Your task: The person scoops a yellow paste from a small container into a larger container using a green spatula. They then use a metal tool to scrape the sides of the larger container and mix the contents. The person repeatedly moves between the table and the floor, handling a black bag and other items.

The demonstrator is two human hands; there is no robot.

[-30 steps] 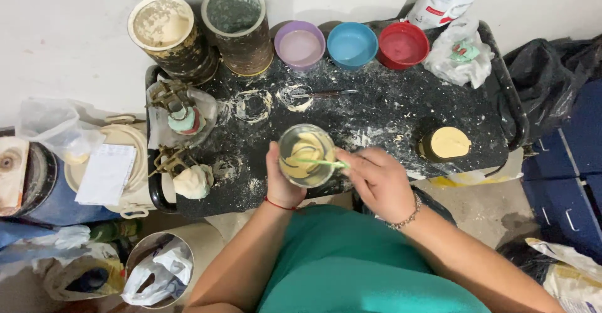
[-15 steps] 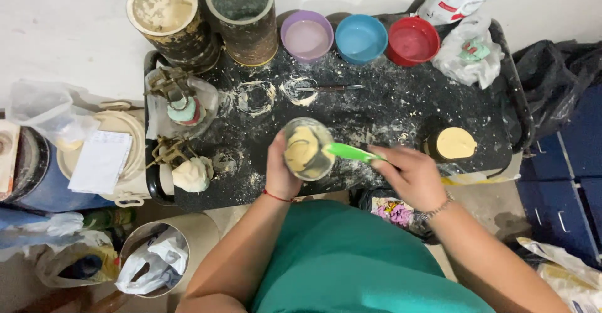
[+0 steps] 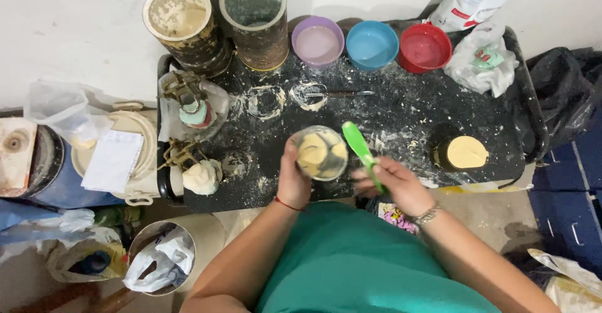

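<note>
The left hand (image 3: 293, 178) grips a cup (image 3: 321, 152) of pale paste on the black tabletop (image 3: 407, 112). The right hand (image 3: 396, 184) clasps a green spatula (image 3: 360, 150), lifted just beside the cup's rim, mid-mixing by the look of it.

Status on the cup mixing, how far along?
Done: the clear cup already holds pale cream paste, and the black tray is spattered with dried residue. In hand: left hand grips the cup; right hand holds the green spatula lifted clear of the cup. Left: the paste looks lumpy rather than smooth, so mixing is probably unfinished; none has been poured out.
</note>
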